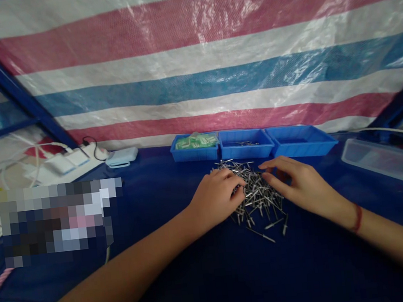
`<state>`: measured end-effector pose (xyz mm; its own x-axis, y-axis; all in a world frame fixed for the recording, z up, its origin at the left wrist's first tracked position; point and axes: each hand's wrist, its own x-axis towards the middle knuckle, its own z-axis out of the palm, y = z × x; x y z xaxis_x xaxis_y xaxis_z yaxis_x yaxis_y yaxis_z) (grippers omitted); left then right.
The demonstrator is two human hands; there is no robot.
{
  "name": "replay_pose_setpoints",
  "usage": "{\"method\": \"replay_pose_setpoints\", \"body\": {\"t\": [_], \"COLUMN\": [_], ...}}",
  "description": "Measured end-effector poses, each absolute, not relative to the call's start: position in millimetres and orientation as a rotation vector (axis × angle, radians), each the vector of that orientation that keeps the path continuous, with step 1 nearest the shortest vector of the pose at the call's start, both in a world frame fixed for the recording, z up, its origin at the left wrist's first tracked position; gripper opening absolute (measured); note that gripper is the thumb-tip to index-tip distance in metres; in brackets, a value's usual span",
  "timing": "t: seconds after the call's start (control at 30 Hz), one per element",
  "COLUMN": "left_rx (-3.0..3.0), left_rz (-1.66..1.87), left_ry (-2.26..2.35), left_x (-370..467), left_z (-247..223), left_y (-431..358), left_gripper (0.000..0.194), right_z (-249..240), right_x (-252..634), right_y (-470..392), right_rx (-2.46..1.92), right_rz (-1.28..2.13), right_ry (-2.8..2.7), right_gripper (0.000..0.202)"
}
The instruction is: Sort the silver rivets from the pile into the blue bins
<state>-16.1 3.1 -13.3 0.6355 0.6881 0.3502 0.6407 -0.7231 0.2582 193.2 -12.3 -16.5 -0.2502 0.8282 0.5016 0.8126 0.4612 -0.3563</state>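
A loose pile of silver blind rivets [254, 191] lies on the dark blue tabletop, with several strays at its near edge. My left hand [220, 192] rests on the pile's left side, its fingers curled down around some rivets; the fingertips are partly hidden. At the right edge of the heap is my right hand [294, 179], thumb and forefinger apart, with nothing visible between them. Behind the pile stands a blue bin [247, 152] with a few rivets inside.
Beside that bin are a left blue bin [195, 154] holding green-and-white packets and a right blue bin [304, 148]. A clear plastic lid [386, 163] lies at right. Leftward are a light blue case [122, 156], a power strip [69, 165] with cables, and a blurred-out patch.
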Motion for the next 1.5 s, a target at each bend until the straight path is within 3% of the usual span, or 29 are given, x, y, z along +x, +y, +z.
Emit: {"method": "replay_pose_setpoints", "body": {"t": [0.2,1.5], "left_rx": [2.945,3.042], "left_rz": [0.393,0.465], "left_ry": [1.092,1.192], "left_x": [-17,-10], "left_z": [-8,-20], "left_y": [14,4], "left_gripper": [0.015,0.016], "right_z": [-23,-29], "right_x": [198,191], "right_y": [-7,-17], "right_rx": [-1.282,-1.139], "right_rz": [0.104,0.189], "right_ry": [-2.107,-2.211], "right_gripper": [0.021,0.017]}}
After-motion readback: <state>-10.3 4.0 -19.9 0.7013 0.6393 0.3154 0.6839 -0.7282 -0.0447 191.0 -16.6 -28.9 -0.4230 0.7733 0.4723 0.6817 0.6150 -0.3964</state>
